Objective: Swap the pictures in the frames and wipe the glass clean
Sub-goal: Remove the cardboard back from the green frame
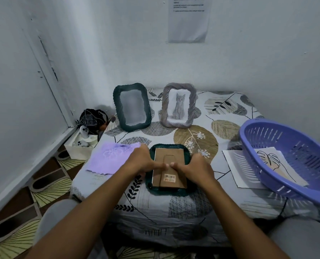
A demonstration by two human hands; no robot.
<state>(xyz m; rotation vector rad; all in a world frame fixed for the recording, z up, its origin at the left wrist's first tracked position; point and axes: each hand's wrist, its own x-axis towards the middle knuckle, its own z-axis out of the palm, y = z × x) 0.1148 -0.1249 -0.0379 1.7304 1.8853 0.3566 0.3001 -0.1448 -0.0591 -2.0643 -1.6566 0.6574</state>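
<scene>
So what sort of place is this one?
Probably a room in a home: a low table under a leaf-print cloth in a bare corner, patterned floor mat, purple laundry-style basket.

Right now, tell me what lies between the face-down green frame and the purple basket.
In the head view, only a white sheet of paper on the leaf-print tablecloth lies between the face-down green frame and the purple basket.

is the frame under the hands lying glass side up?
No. The dark green frame lies face down on the table, its brown cardboard backing and barcode sticker facing up under both thumbs.
</scene>
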